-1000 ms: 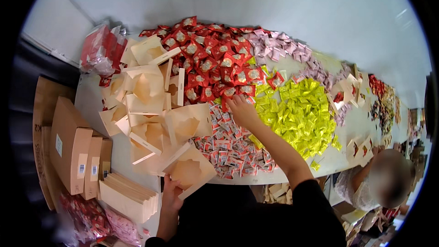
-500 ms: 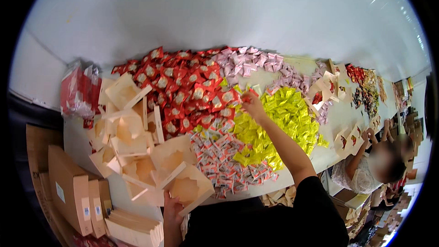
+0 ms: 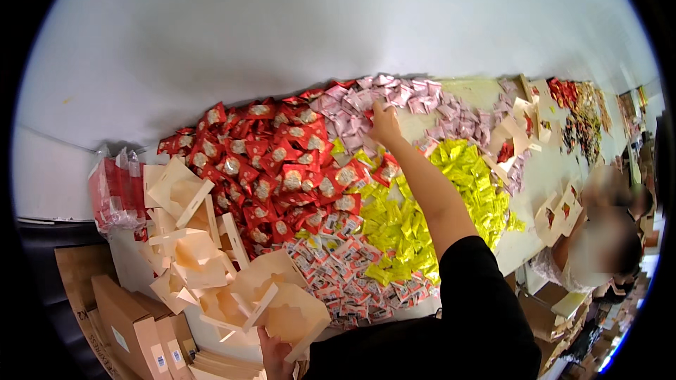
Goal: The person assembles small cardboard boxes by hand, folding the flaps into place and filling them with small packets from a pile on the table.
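My left hand point(image 3: 273, 350), at the lower edge, is closed on the rim of an open cream cardboard box point(image 3: 304, 309) with a cut-out opening. Over the pale pink packets point(image 3: 415, 90) at the back reaches my right hand point(image 3: 384, 125), its fingers drawn together. A bit of red shows at those fingertips, too small to make out. Left of that hand spreads a heap of red packets point(image 3: 264, 162). Bright yellow packets point(image 3: 468, 176) lie beneath my right forearm, and small white-and-red sachets point(image 3: 338, 271) lie nearer to me.
More open cream boxes point(image 3: 184, 193) are piled on the left of the table, by a clear bag of red packaging point(image 3: 116, 190). Brown cartons point(image 3: 130, 324) stand lower left. Filled boxes point(image 3: 510, 144) stand at the right, where other people point(image 3: 598, 246) work.
My right hand has moved from the edge of the red and yellow heaps farther back to the pink packets. The left hand still holds the box. The view has shifted slightly.
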Motion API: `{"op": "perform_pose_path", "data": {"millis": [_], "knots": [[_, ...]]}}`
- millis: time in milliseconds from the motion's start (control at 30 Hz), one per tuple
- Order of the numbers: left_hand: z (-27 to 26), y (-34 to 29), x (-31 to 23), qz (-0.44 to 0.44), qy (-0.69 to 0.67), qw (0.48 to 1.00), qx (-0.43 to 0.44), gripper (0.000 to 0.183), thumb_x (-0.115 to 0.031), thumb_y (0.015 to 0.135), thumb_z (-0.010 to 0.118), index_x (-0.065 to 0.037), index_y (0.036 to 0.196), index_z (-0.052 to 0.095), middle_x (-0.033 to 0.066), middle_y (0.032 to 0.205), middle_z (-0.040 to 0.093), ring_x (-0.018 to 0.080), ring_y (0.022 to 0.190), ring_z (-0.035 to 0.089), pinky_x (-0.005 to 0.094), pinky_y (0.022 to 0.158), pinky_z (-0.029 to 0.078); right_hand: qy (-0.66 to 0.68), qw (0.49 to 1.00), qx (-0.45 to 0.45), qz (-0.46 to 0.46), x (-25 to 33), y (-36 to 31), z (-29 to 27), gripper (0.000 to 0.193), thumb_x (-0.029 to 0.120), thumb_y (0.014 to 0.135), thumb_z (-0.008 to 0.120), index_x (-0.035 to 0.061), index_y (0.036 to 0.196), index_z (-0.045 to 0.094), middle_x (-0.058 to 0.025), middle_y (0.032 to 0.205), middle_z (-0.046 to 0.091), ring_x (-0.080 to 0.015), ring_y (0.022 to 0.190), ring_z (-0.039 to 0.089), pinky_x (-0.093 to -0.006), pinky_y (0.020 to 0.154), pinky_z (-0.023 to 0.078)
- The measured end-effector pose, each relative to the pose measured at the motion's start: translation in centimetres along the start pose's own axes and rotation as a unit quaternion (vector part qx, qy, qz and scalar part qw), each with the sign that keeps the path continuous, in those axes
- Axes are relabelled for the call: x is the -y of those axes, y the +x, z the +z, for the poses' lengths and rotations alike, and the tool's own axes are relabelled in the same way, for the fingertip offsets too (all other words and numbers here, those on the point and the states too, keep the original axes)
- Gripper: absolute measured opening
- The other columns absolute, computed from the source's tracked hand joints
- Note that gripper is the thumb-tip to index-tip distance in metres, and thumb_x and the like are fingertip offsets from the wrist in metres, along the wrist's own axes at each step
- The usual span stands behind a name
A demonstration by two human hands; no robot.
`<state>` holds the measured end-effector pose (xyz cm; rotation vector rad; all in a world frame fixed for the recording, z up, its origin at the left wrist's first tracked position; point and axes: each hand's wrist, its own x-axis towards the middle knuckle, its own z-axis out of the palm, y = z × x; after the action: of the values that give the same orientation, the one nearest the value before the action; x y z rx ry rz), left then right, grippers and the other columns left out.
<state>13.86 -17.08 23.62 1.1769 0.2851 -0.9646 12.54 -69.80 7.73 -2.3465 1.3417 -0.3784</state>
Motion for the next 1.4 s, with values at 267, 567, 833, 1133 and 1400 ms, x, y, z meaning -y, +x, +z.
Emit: {"op": "perform_pose_path", "data": {"millis": [267,567,833,1133,1400], "knots": [[2.0,-0.5,1.9,-0.033,-0.038,0.994,0.095,0.063,-0.009,0.074,0.056,-0.011,0.129,0.026,0.0147,0.125,0.04,0.0332,0.113,0.044,0.0492,0.091,0.041,0.648,0.732,0.153,0.141,-5.0,-13.9,-14.5,0.05,0.006,0.068,0.057,0.013,0.115,0.042,-0.0136,0.101,0.058,-0.0201,0.07,0.06,-0.0264,0.052,0.049],[5.0,-3.9,5.6,-0.074,-0.058,0.98,0.175,0.058,-0.01,0.077,0.054,-0.007,0.128,0.028,0.0142,0.125,0.04,0.032,0.113,0.044,0.0476,0.094,0.038,0.818,0.52,-0.002,0.247,-7.8,-38.0,-17.8,0.06,0.002,0.064,0.052,0.0161,0.12,0.039,-0.0154,0.112,0.051,-0.0208,0.075,0.058,-0.0413,0.071,0.051],[3.7,-4.0,10.3,-0.011,0.032,0.989,0.142,0.06,-0.004,0.077,0.053,-0.019,0.128,0.025,0.01,0.123,0.041,0.0277,0.109,0.048,0.043,0.079,0.05,0.451,0.882,0.015,0.136,-10.9,-34.6,-17.4,0.056,-0.001,0.064,0.062,0.0102,0.116,0.043,-0.008,0.098,0.056,-0.0091,0.08,0.051,-0.0234,0.072,0.043],[10.2,-5.8,9.5,-0.008,-0.011,0.995,0.095,0.069,0.009,0.072,0.058,-0.016,0.125,0.02,0.0099,0.117,0.046,0.0247,0.105,0.052,0.0409,0.08,0.05,-0.047,0.996,0.071,-0.034,-8.2,-26.5,-11.1,0.052,0.005,0.059,0.063,0.0086,0.106,0.043,-0.025,0.087,0.05,-0.0433,0.081,0.051,-0.046,0.07,0.044],[10.5,-5.2,11.2,-0.001,0.014,0.993,0.114,0.073,0.001,0.074,0.06,-0.016,0.129,0.014,0.0106,0.116,0.046,0.0238,0.101,0.054,0.0404,0.07,0.054,0.043,0.99,0.003,-0.133,-10.5,-24.4,-13.7,0.056,0.003,0.059,0.06,0.0068,0.112,0.043,-0.0183,0.086,0.055,-0.0346,0.078,0.054,-0.0409,0.069,0.045]]}}
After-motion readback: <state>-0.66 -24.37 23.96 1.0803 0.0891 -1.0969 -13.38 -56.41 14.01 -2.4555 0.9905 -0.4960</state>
